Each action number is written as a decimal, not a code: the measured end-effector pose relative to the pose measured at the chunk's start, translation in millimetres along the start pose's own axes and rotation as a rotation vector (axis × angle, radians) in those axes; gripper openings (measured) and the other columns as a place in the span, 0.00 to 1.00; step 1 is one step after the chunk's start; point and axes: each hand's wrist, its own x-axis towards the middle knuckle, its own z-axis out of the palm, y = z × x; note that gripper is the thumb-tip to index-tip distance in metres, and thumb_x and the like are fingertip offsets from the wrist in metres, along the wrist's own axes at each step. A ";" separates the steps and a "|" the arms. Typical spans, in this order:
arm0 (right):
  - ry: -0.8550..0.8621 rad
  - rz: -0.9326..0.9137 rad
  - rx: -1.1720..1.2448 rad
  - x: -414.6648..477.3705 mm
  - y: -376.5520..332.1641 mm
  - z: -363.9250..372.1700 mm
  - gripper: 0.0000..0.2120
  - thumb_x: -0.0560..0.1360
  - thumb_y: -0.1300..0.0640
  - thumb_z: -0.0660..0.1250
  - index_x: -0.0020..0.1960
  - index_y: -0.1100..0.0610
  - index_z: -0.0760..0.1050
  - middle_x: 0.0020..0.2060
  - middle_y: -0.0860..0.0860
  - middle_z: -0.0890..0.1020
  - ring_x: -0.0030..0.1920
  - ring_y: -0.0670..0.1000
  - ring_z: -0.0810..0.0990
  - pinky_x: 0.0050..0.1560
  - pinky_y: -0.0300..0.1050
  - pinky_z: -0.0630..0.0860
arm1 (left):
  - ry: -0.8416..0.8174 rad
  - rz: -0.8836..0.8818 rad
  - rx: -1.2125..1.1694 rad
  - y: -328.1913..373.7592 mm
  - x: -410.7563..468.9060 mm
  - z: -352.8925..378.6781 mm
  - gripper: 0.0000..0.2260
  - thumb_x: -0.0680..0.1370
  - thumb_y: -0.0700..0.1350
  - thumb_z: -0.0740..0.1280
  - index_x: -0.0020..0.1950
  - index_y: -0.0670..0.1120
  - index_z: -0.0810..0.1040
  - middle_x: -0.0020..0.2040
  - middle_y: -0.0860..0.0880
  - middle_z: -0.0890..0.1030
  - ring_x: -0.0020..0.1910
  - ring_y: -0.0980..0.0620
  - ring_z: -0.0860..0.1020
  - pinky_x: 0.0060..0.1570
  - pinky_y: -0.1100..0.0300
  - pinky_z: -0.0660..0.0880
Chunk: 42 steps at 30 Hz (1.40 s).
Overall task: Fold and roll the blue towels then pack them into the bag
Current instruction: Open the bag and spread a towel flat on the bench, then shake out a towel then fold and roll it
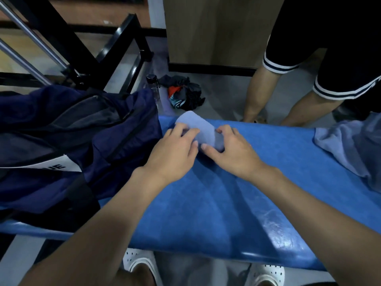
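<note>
Near the far edge of the table [216,203], both hands are curled onto a half-rolled pale blue towel [201,125]. The left hand [175,149] covers its left end with bent fingers. The right hand [233,153] grips its right end, thumb tucked against the near side.

This looks like the rolling step. To do it well, press evenly from both ends so the roll stays straight and tight, and pin the loose flap before lifting, since soft cloth is likely to spring open.

The towel is thin, matte and limp, with rounded corners. The table beneath it is glossy, padded blue vinyl, slightly scuffed. Just beside the left hand lies the navy bag [82,124], slack fabric with its zipped mouth gaping, well placed to take the roll. Well apart on the right, a second pale towel [346,145] lies crumpled, not yet folded.
</note>
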 end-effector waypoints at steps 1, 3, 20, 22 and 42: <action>-0.026 -0.017 0.021 -3.9 -1.1 -1.1 0.30 0.73 0.35 0.64 0.67 0.52 0.66 0.61 0.49 0.72 0.60 0.51 0.72 0.59 0.51 0.72 | -0.019 -0.019 -0.009 -0.7 0.6 -0.1 0.20 0.84 0.49 0.56 0.75 0.47 0.68 0.72 0.48 0.68 0.66 0.45 0.69 0.65 0.50 0.70; -0.066 -0.061 0.049 -10.7 -2.7 -3.8 0.32 0.72 0.36 0.65 0.69 0.52 0.66 0.60 0.48 0.72 0.57 0.47 0.71 0.56 0.45 0.71 | -0.038 -0.054 -0.038 -0.4 2.3 0.1 0.19 0.84 0.49 0.55 0.73 0.43 0.70 0.73 0.45 0.65 0.69 0.45 0.66 0.68 0.54 0.64; 0.047 -0.103 0.282 -2.8 -8.7 25.8 0.18 0.71 0.57 0.75 0.57 0.55 0.72 0.53 0.47 0.70 0.37 0.45 0.72 0.41 0.35 0.68 | -0.086 -0.015 -0.123 -2.4 6.6 3.2 0.19 0.84 0.47 0.58 0.73 0.42 0.67 0.70 0.49 0.64 0.67 0.50 0.64 0.70 0.57 0.63; 0.059 -0.104 0.280 -0.8 -11.7 25.9 0.18 0.71 0.57 0.75 0.56 0.56 0.71 0.53 0.47 0.70 0.40 0.47 0.74 0.43 0.37 0.69 | -0.059 -0.007 -0.124 -3.3 6.6 3.5 0.21 0.84 0.46 0.58 0.76 0.43 0.64 0.73 0.49 0.63 0.70 0.50 0.64 0.69 0.59 0.62; 0.463 0.181 -0.479 -113.4 150.3 -176.8 0.08 0.73 0.54 0.63 0.40 0.57 0.77 0.39 0.58 0.81 0.42 0.64 0.78 0.38 0.52 0.72 | -0.048 0.300 -0.059 200.4 67.2 1.1 0.11 0.81 0.47 0.61 0.59 0.50 0.79 0.59 0.49 0.78 0.59 0.44 0.73 0.60 0.49 0.69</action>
